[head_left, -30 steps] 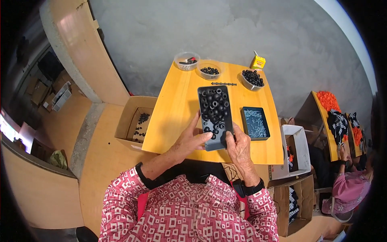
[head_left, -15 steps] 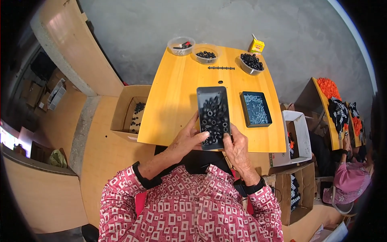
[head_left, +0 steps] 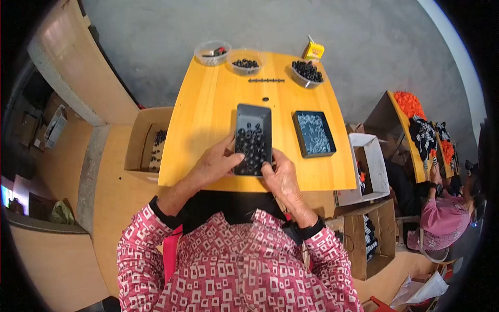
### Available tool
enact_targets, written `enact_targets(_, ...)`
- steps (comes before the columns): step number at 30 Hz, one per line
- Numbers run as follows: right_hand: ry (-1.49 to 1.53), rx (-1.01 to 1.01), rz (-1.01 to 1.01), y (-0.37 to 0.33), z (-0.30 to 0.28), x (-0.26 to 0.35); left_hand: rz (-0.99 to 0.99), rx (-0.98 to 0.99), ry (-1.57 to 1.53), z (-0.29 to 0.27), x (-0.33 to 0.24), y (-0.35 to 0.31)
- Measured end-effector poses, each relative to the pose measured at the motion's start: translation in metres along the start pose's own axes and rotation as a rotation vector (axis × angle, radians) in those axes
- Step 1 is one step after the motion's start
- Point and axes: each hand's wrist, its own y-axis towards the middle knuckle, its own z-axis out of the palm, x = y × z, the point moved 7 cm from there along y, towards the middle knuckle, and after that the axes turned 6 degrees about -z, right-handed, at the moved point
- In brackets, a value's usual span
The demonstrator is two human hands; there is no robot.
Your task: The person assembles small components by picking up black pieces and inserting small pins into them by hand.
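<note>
A dark grey rectangular tray (head_left: 253, 113) is held at the near part of the table, its long side pointing away from me. Small black ring-shaped beads (head_left: 252, 151) lie gathered in its near and middle part, leaving the far end bare. My left hand (head_left: 215, 161) grips the tray's left side, thumb over the rim. On the near right corner, my right hand (head_left: 280, 177) grips with its thumb on the edge and fingers down the outer side. Right of it lies a second dark tray (head_left: 314, 134) with many small pale bluish pieces.
Clear bowls stand along the far edge: one with a red-and-black item (head_left: 213, 53), one with black beads (head_left: 246, 63), a fuller one (head_left: 307, 74). A black notched rod (head_left: 266, 80), a black ring (head_left: 265, 99) and a yellow carton (head_left: 313, 51) are there. Cardboard boxes flank the table; another person (head_left: 444, 218) sits at right.
The beads, blurred and spread along the tray before, have slid toward its near end and look settled. Both hands keep hold of the tray. The whole view has shifted slightly.
</note>
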Motion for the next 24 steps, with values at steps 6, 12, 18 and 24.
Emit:
enact_targets(6,-0.042,0.073,0.072,0.009,0.006,-0.001,0.005,-0.028,0.043,-0.011,0.004,0.003)
enact_targets(12,-0.317,-0.125,-0.209,0.019,-0.013,0.016,0.048,-0.209,0.282,-0.026,0.0,0.007)
enact_targets(18,0.435,-0.464,-0.199,0.066,-0.106,0.056,0.214,-0.378,-0.249,-0.078,-0.062,-0.045)
enact_targets(24,-0.086,0.057,-0.245,0.083,-0.035,0.053,0.026,0.004,-0.314,-0.027,-0.015,-0.056)
